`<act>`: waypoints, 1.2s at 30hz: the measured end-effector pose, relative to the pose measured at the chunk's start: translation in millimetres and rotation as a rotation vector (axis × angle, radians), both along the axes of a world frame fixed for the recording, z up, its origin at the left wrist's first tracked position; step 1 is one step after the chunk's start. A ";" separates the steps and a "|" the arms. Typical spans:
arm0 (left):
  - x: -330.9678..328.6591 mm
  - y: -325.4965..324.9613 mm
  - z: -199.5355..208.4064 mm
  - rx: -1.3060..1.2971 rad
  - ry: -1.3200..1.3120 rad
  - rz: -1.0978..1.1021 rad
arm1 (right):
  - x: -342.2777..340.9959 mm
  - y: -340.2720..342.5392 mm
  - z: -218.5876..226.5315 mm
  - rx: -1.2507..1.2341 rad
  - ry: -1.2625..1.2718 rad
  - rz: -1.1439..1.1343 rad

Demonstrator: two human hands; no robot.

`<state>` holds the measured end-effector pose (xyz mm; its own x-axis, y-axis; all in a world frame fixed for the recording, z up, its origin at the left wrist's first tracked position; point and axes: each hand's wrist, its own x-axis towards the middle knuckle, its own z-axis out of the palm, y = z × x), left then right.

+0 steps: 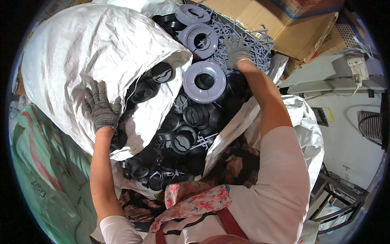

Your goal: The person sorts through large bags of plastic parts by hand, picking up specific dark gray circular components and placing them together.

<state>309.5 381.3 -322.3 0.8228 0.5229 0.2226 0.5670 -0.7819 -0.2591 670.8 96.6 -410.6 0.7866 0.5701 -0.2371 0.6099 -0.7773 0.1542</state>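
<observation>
My left hand (100,106), in a grey knit glove, lies with spread fingers on a big white woven sack (97,44). Round black plastic caps (143,90) show in the sack's mouth. On the far right side, my gloved right hand (237,52) rests with fingers stretched out on a heap of small grey plastic sticks (260,51); nothing shows in its grip. Beside it are grey flanged rings with round holes: a near one (217,87), a middle one (209,37) and a far one (191,13). More black caps (183,140) pile up between my arms, mixed with pale plastic pieces.
An open cardboard box (300,40) stands behind the sticks. White sheeting (302,118) borders the pile on the right. A green sack (44,162) lies at the left. At the right are a wall socket with a plug (357,69) and a dark metal frame (337,195).
</observation>
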 end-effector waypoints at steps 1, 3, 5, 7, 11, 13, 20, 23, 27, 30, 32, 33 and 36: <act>-0.5 1.1 -1.9 0.009 -0.008 -0.016 | 3.1 -1.4 -0.5 -0.059 -0.014 0.042; -2.5 2.4 -6.0 0.023 -0.025 -0.043 | 16.8 -0.5 0.8 -0.094 -0.067 0.058; -3.0 2.6 -4.5 0.017 -0.011 -0.024 | 35.5 -1.3 9.0 -0.001 -0.056 0.044; -3.6 2.5 -4.2 0.031 -0.022 -0.043 | 49.8 0.6 16.3 -0.007 -0.069 0.004; -1.6 3.3 -5.6 0.038 -0.036 -0.037 | 37.3 10.4 17.7 -0.023 -0.079 -0.067; 2.3 2.8 -4.2 0.042 -0.021 -0.015 | 31.7 17.3 25.3 -0.054 -0.026 -0.108; -2.8 2.2 -5.1 0.034 -0.030 -0.008 | 58.9 6.6 12.8 -0.035 0.057 -0.108; -2.3 3.6 -8.2 0.029 -0.047 -0.007 | 71.4 -12.5 14.3 0.144 0.003 -0.171; -1.1 2.8 -7.9 0.014 -0.024 0.023 | 94.5 -34.3 7.2 0.243 -0.104 -0.228; -3.6 2.2 -7.4 0.000 -0.043 0.038 | 97.1 -33.1 32.4 0.359 -0.202 -0.129; -3.1 4.7 -8.2 -0.012 -0.070 0.023 | 101.3 -34.2 61.0 0.567 -0.067 -0.152; -0.5 1.3 -3.6 -0.028 -0.037 0.057 | 96.0 -33.4 71.6 0.529 -0.160 -0.051; -1.0 -1.2 -2.6 -0.035 -0.042 0.051 | 73.0 -24.2 102.7 0.472 -0.115 -0.092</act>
<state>308.5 380.1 -324.8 0.7854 0.5718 0.2370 0.6159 -0.7602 -0.2070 743.9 72.5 -307.8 0.8445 0.5215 0.1221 0.5354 -0.8282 -0.1655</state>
